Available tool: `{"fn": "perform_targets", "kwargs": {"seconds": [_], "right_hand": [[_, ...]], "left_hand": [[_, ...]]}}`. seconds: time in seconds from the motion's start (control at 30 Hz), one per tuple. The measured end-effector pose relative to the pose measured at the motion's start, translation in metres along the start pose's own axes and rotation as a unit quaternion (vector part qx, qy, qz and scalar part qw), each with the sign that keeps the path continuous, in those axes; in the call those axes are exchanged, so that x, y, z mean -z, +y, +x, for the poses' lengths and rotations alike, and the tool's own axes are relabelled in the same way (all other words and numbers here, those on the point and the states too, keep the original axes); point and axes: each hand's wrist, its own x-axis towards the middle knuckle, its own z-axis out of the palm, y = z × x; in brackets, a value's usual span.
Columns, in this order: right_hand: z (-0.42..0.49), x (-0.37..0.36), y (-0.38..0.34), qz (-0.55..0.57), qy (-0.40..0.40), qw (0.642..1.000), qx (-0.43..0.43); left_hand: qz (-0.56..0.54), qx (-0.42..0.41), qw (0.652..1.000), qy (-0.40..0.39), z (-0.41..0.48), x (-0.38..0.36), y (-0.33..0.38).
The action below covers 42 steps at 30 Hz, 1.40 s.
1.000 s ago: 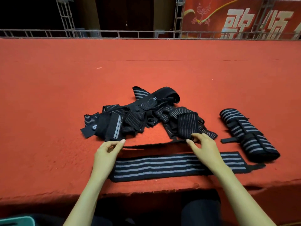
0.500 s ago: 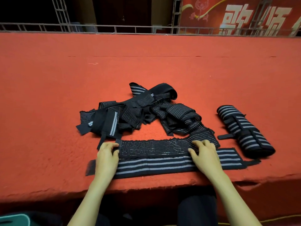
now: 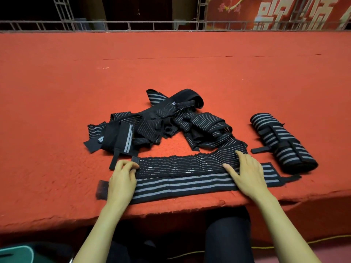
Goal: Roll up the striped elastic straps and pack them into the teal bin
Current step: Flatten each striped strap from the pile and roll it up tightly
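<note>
Pinching the left end of a thin-striped strap (image 3: 180, 165), the left hand (image 3: 121, 180) holds it down, while the right hand (image 3: 248, 173) presses flat, fingers straight, on its right part. It overlaps the far edge of a wide-striped strap (image 3: 180, 188). Farther off lies a tangled pile (image 3: 161, 126), and to the right a rolled strap (image 3: 283, 143). The teal bin (image 3: 17, 253) shows at near left.

Cut off, covered
The teal bin (image 3: 16, 253) is cut by the picture's lower left corner; the left hand (image 3: 121, 182), right hand (image 3: 248, 173) and thin-striped strap (image 3: 180, 165) cover parts of the wide-striped strap (image 3: 180, 186) at the front edge of the tabletop (image 3: 57, 196).
</note>
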Motion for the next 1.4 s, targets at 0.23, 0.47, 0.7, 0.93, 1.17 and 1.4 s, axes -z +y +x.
{"fn": "perform_targets", "kwargs": {"seconds": [0.23,0.47,0.7,0.93,1.17,1.4], "right_hand": [[-0.013,0.005,0.007,-0.030,0.006,1.000,0.006],[-0.015,0.011,0.017,-0.028,-0.012,0.999,0.009],[0.008,0.009,0.003,0.025,-0.043,0.998,0.029],[0.015,-0.002,0.000,-0.012,0.066,0.996,-0.064],[0.003,0.001,0.010,-0.010,0.035,0.999,-0.030],[-0.017,0.001,0.014,-0.001,0.037,0.999,-0.016]], "left_hand": [[-0.053,-0.039,0.998,0.013,-0.010,0.008,-0.010],[-0.036,-0.060,0.997,0.022,-0.013,0.015,-0.014],[0.001,-0.057,0.998,0.009,-0.007,0.014,-0.002],[-0.070,0.028,0.994,0.078,-0.004,0.009,0.009],[-0.026,-0.001,1.000,0.010,-0.009,0.007,0.001],[-0.026,-0.033,0.999,-0.022,-0.018,0.022,-0.011]]}}
